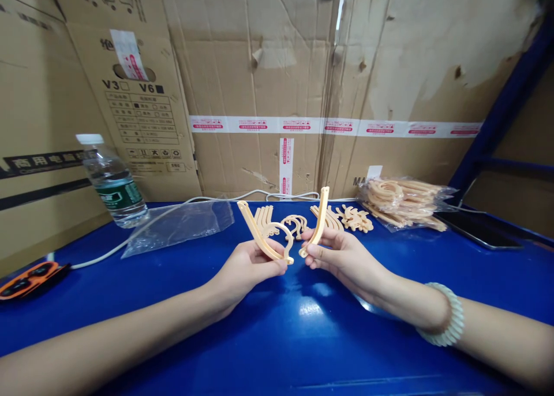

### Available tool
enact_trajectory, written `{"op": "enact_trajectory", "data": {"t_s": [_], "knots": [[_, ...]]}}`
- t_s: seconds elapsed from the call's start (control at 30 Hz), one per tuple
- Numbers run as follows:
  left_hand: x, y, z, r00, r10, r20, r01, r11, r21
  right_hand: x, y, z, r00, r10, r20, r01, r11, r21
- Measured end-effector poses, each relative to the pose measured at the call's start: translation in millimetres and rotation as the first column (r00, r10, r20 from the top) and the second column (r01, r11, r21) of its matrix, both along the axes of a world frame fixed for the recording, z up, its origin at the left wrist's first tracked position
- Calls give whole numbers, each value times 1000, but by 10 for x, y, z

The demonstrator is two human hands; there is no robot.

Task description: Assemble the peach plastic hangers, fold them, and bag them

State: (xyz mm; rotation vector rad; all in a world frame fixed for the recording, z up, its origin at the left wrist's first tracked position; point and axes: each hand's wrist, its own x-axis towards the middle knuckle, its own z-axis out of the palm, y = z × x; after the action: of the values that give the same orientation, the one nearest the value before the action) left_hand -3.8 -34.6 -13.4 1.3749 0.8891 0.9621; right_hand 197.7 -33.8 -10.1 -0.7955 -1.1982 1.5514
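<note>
My left hand (247, 267) pinches a beige plastic hanger piece with a curved hook (265, 232), tilted up to the left. My right hand (340, 256) grips a straight beige plastic arm (319, 218) that stands nearly upright. The lower ends of the two pieces almost meet between my hands, above the blue table (277, 338). Just behind my hands lie several loose beige pieces (341, 217).
A clear bag of beige pieces (402, 202) lies at the back right, a dark phone (480, 230) beside it. A water bottle (113, 182) and an empty clear bag (182, 224) sit at the left. A white cable (142, 230) and an orange-black object (28, 279) are at far left. Cardboard boxes (277, 84) wall the back.
</note>
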Motion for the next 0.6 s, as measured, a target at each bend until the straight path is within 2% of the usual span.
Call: {"op": "enact_trajectory", "data": {"t_s": [0.17, 0.33, 0.43, 0.6], "knots": [[-8, -16, 18, 999, -40, -7, 41, 998, 37, -16, -19, -48, 996, 75, 43, -77, 996, 40], [14, -51, 88, 991, -40, -131, 52, 995, 87, -13, -27, -42, 991, 94, 91, -104, 989, 104], [28, -68, 108, 984, -43, -170, 55, 996, 65, -8, -37, -30, 986, 98, 136, -118, 983, 141], [32, -60, 84, 989, -25, -145, 32, 999, 44, -1, -47, -15, 973, 106, 204, -147, 969, 200]]}}
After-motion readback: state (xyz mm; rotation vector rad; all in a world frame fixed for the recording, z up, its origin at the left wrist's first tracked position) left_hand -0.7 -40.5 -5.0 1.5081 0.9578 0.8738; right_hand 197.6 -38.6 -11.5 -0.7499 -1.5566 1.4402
